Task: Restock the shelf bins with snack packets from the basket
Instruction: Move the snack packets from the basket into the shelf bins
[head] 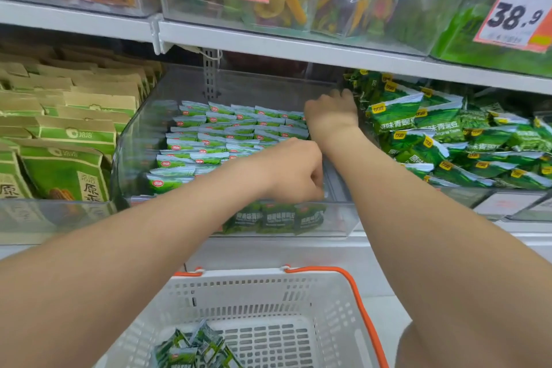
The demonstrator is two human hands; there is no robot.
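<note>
Small green snack packets (227, 140) lie in neat rows inside a clear shelf bin (134, 140). More of them stand upright behind the bin's front wall (277, 216). My left hand (295, 170) is at the bin's front right, its fingers curled down onto the tops of that front row. My right hand (331, 116) reaches deep along the bin's right side, its back facing me and its fingertips hidden. Below, a white basket (298, 287) with orange handles holds a few of the same packets (194, 349) in its near left corner.
The bin to the right holds a loose heap of larger green pea packets (442, 134). Tan and green bags (65, 140) fill the bin on the left. An upper shelf (298, 48) with price tags and more bins hangs close above my hands.
</note>
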